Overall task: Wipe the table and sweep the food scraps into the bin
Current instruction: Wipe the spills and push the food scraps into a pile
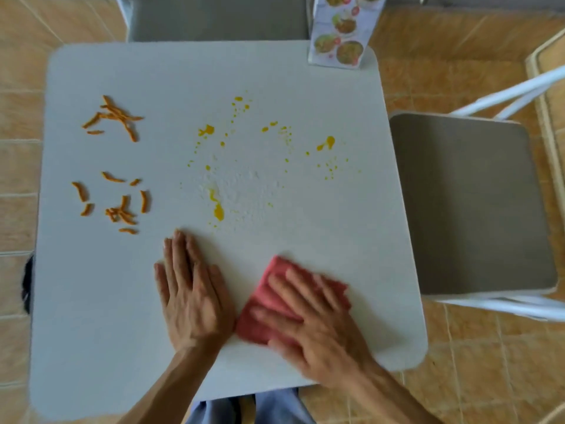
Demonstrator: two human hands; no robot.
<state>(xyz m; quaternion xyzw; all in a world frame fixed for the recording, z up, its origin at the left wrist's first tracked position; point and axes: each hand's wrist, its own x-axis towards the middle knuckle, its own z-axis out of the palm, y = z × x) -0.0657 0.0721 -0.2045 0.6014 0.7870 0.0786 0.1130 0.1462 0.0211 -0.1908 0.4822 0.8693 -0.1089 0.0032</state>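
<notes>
A white square table [91, 316] fills the view. Orange food scraps lie in two groups on its left side, one at the back [114, 117] and one nearer [117, 206]. Yellow sauce splatters [218, 211] and white crumbs [247, 188] spread across the middle and right. My left hand [191, 295] lies flat on the table with fingers apart, holding nothing. Just to its right, my right hand [318, 322] presses flat on a folded pink cloth [266, 301] near the front edge; it looks blurred.
A menu stand [339, 32] stands at the table's back right corner. A grey-seated chair [470, 203] is at the right side, another [214, 16] behind the table. Tiled floor surrounds it. A dark object [27, 286] shows past the left edge.
</notes>
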